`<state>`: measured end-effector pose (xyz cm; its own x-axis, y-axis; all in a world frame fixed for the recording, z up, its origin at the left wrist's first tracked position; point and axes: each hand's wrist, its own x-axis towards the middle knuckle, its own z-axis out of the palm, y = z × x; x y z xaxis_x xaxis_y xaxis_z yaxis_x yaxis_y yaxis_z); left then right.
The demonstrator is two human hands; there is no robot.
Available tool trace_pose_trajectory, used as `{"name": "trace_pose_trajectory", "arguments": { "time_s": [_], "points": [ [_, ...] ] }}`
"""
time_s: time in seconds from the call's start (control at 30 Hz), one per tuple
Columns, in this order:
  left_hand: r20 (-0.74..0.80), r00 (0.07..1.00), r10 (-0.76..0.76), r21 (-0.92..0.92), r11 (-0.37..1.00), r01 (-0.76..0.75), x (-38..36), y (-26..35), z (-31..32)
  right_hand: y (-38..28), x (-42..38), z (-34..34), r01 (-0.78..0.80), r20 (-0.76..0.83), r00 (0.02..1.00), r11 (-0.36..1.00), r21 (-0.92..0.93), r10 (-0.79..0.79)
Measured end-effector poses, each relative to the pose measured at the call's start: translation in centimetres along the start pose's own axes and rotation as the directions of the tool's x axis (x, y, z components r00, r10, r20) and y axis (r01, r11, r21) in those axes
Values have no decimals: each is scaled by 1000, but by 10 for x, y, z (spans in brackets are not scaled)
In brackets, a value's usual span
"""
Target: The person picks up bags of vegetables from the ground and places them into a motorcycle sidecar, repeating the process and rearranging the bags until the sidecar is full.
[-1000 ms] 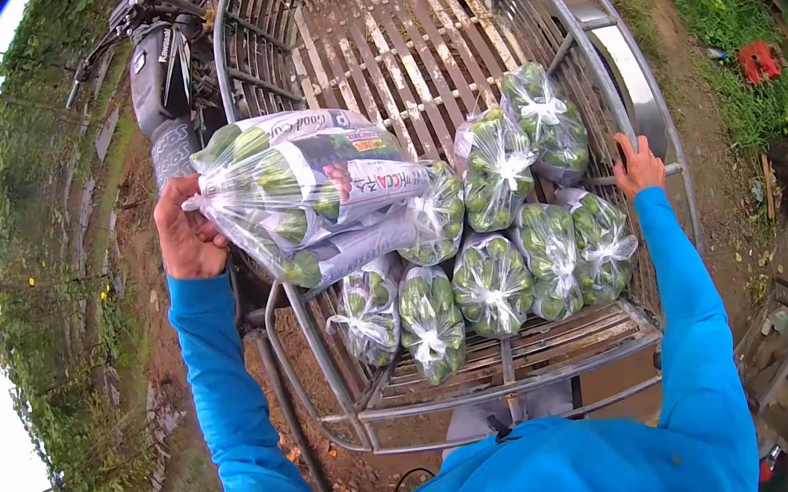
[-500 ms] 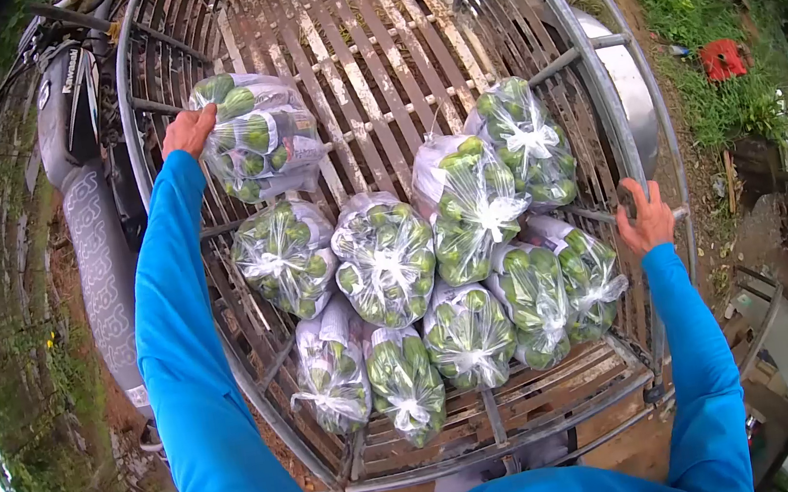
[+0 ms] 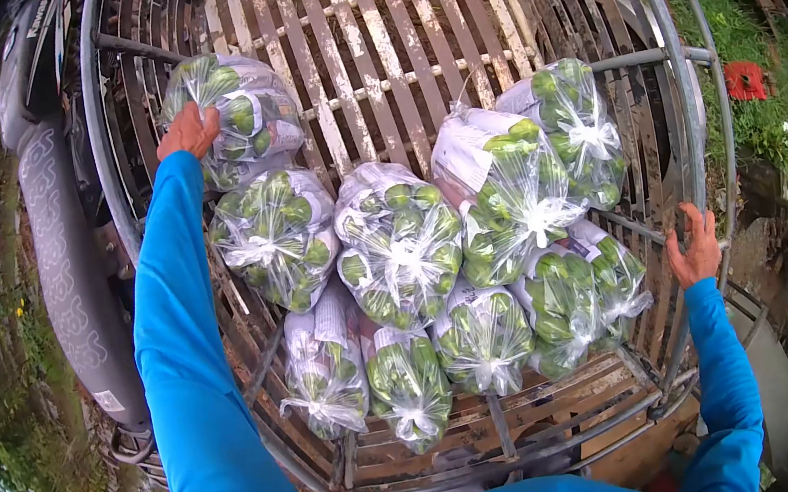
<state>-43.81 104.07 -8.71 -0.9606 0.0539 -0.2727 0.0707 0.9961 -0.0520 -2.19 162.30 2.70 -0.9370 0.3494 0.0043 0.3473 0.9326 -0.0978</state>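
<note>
At the upper left of the pile is a clear plastic bag of green vegetables (image 3: 240, 117) lined with printed paper. My left hand (image 3: 190, 132) is closed on its near left side, and the fingertips are partly hidden against the plastic. Just below that hand sits another knotted bag (image 3: 277, 237). Beside it stand a rounder bag (image 3: 400, 240) and a taller one (image 3: 508, 195), their white knots facing me. My right hand (image 3: 694, 246) rests at the metal side rail (image 3: 681, 105) on the right, fingers apart and slightly bent, holding no bag.
The bags stand in a slatted cargo carrier (image 3: 359, 70) with tubular metal rails. A motorcycle seat (image 3: 82, 280) runs along its left side. More bags (image 3: 409, 385) form the near row. A red object (image 3: 745, 81) lies on the grass at right.
The bag in my left hand has come nearer and now sits against the bag below it. My right hand appears farther right and lower along the rail. The view has shifted closer.
</note>
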Motion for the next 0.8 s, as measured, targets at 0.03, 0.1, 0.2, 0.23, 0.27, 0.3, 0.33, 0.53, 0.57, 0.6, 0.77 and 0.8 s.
{"name": "trace_pose_trajectory", "arguments": {
  "time_s": [0.03, 0.1, 0.2, 0.23, 0.27, 0.3, 0.33, 0.53, 0.57, 0.6, 0.77, 0.8],
  "points": [
    [-70, 997, 25, -72, 997, -30, 6, -3, 18, 1, -1, 0, 4, 4, 1000, 1000, -14, -4],
    [-219, 969, 118, -142, 978, -151, 7, -2, 29, -2, 0, -5, 15, 10, 1000, 1000, -24, -14],
    [-200, 969, 145, -101, 981, -168, -18, 14, -9, 3, -1, -3, 41, -18, 999, 999, 14, -41],
    [-243, 958, 150, -76, 982, -173, -31, 20, -17, 3, -1, -4, 37, -29, 999, 999, 22, -36],
    [-257, 953, 158, -70, 981, -182, -43, 27, -26, 3, -1, -6, 29, -9, 1000, 999, 27, -28],
    [-389, 909, 147, -109, 973, -204, -56, 32, -33, 3, -1, -8, 21, 13, 1000, 999, 31, -21],
    [-511, 850, 131, -142, 962, -234, -71, 39, -37, 4, -2, -11, 11, 2, 1000, 999, 36, -11],
    [-532, 813, 238, -479, 708, -520, -237, 151, -21, 8, -1, -19, 16, -20, 1000, 1000, 7, -16],
    [-496, 809, 315, -486, 671, -560, -271, 173, -22, 12, -2, -19, 25, -21, 999, 999, 20, -24],
    [-465, 817, 341, -531, 631, -565, -302, 194, -21, 10, -4, -22, 32, -42, 999, 999, 5, -32],
    [-227, 917, 329, -785, 495, -372, -410, 275, -1, 16, -11, -32, 34, -47, 998, 999, 30, -33],
    [-162, 920, 356, -813, 481, -329, -423, 287, -5, 18, -12, -35, 36, -52, 998, 998, 47, -33]
  ]
}}
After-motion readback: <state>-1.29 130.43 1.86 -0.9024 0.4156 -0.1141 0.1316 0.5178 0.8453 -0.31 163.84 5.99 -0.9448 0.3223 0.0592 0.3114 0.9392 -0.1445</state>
